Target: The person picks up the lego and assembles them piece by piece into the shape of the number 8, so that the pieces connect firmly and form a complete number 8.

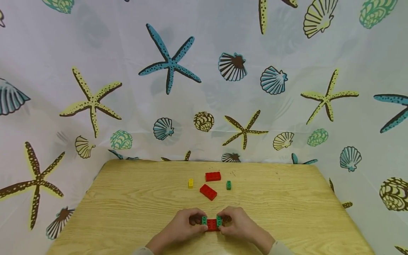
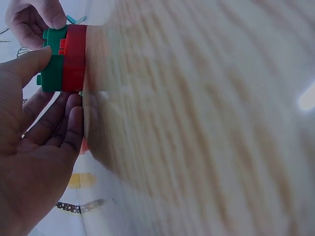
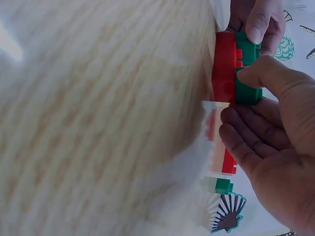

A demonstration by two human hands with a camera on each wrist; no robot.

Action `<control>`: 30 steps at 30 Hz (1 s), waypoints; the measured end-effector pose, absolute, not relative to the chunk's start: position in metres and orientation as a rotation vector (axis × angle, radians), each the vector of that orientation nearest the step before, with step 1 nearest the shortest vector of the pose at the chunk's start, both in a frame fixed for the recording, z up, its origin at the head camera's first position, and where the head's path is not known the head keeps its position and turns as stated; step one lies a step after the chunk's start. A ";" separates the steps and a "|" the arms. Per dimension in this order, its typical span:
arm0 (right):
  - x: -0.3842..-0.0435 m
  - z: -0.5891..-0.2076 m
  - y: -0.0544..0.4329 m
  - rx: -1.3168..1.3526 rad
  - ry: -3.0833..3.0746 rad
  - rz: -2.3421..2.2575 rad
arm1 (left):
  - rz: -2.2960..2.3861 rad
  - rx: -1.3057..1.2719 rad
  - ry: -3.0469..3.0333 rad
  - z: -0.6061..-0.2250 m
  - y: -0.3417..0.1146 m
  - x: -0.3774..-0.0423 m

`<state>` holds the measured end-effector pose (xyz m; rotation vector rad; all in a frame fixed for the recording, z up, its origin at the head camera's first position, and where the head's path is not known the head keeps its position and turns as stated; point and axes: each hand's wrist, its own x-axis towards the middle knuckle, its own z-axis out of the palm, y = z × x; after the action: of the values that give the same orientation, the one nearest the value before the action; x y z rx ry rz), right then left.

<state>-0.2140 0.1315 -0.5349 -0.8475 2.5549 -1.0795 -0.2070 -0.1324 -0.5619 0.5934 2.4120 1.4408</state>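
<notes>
A red toy brick (image 1: 211,225) lies on the wooden table near its front edge, studs up. Two small green bricks sit on top of it, one at each end, with red studs showing between them. My left hand (image 1: 186,224) pinches the left green brick (image 2: 52,73) between thumb and fingers. At the other end, my right hand (image 1: 239,224) pinches the right green brick (image 3: 248,88) in the same way. Both thumbs are on the near side, and the fingers reach round behind the bricks.
Farther back on the table (image 1: 137,198) lie two red bricks, one rear (image 1: 213,176) and one angled (image 1: 208,192). A small yellow brick (image 1: 190,183) is left of them, a small green brick (image 1: 228,185) right. Curtains (image 1: 204,88) printed with shells and starfish surround the table.
</notes>
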 end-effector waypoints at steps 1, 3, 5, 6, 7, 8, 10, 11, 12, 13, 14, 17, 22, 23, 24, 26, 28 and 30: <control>-0.214 -0.535 0.131 -0.847 2.556 -1.080 | 1.439 0.594 2.412 -0.562 -0.133 -0.207; -0.214 -0.536 0.132 -0.850 2.561 -1.082 | 1.437 0.597 2.412 -0.561 -0.133 -0.207; -0.214 -0.536 0.132 -0.856 2.566 -1.085 | 1.439 0.602 2.410 -0.561 -0.133 -0.207; -0.214 -0.535 0.131 -0.858 2.567 -1.087 | 1.438 0.604 2.412 -0.561 -0.133 -0.208; -0.214 -0.535 0.131 -0.858 2.567 -1.090 | 1.439 0.606 2.413 -0.561 -0.133 -0.208; -0.214 -0.535 0.131 -0.858 2.567 -1.090 | 1.439 0.609 2.415 -0.561 -0.134 -0.208; -0.214 -0.534 0.131 -0.856 2.565 -1.094 | 1.441 0.610 2.417 -0.561 -0.134 -0.208; -0.214 -0.534 0.131 -0.852 2.562 -1.097 | 1.441 0.609 2.418 -0.561 -0.134 -0.208; -0.214 -0.534 0.130 -0.848 2.561 -1.100 | 1.443 0.609 2.416 -0.561 -0.134 -0.207; -0.213 -0.533 0.130 -0.844 2.557 -1.104 | 1.446 0.608 2.414 -0.561 -0.134 -0.207; -0.213 -0.534 0.130 -0.841 2.556 -1.108 | 1.447 0.608 2.412 -0.561 -0.133 -0.207; -0.213 -0.534 0.131 -0.827 2.543 -1.119 | 1.453 0.605 2.403 -0.560 -0.133 -0.207; -0.214 -0.537 0.132 -0.804 2.517 -1.133 | 1.462 0.603 2.400 -0.559 -0.133 -0.206; -0.214 -0.537 0.132 -0.802 2.512 -1.134 | 1.464 0.605 2.401 -0.559 -0.133 -0.205; -0.214 -0.537 0.132 -0.801 2.510 -1.134 | 1.467 0.605 2.401 -0.558 -0.132 -0.205; -0.215 -0.537 0.132 -0.807 2.503 -1.134 | 1.473 0.608 2.398 -0.558 -0.132 -0.204; -0.215 -0.538 0.133 -0.815 2.499 -1.133 | 1.475 0.605 2.397 -0.557 -0.131 -0.203; -0.215 -0.538 0.133 -0.824 2.498 -1.135 | 1.475 0.603 2.399 -0.556 -0.131 -0.202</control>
<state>-0.2148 0.1327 -0.5377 -0.8238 2.4983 -1.1346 -0.2024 -0.1312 -0.5564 0.6026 2.3992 1.4750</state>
